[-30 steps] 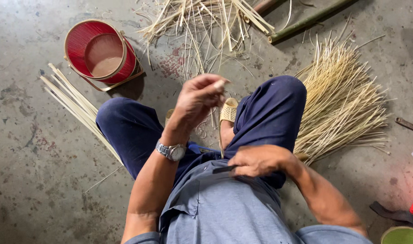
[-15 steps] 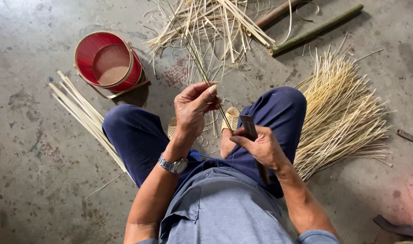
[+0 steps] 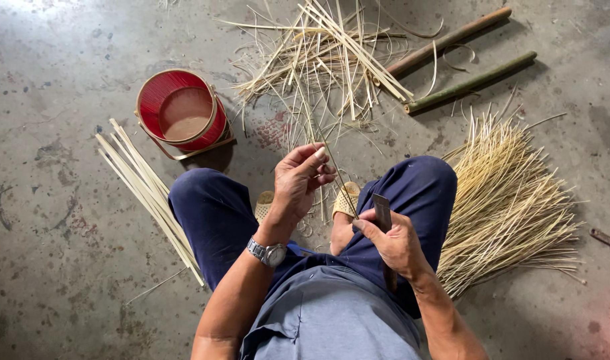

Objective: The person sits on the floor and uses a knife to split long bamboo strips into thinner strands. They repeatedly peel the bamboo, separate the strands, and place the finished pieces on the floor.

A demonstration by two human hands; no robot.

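The left hand [image 3: 304,175] pinches a thin bamboo strip [image 3: 332,163] between fingertips, raised above the knees; the right hand [image 3: 393,241] is clenched round a dark knife [image 3: 382,211], blade up, just beside the strip's lower end. Risk: the blade stands near the left fingers and the thigh, so a slip along the slender strip could cut either; the strip could also split unevenly. Room is tight: the split-strip bundle [image 3: 512,200] crowds the right, flat slats [image 3: 145,193] and a red basket [image 3: 182,113] the left, loose offcuts [image 3: 325,60] ahead.
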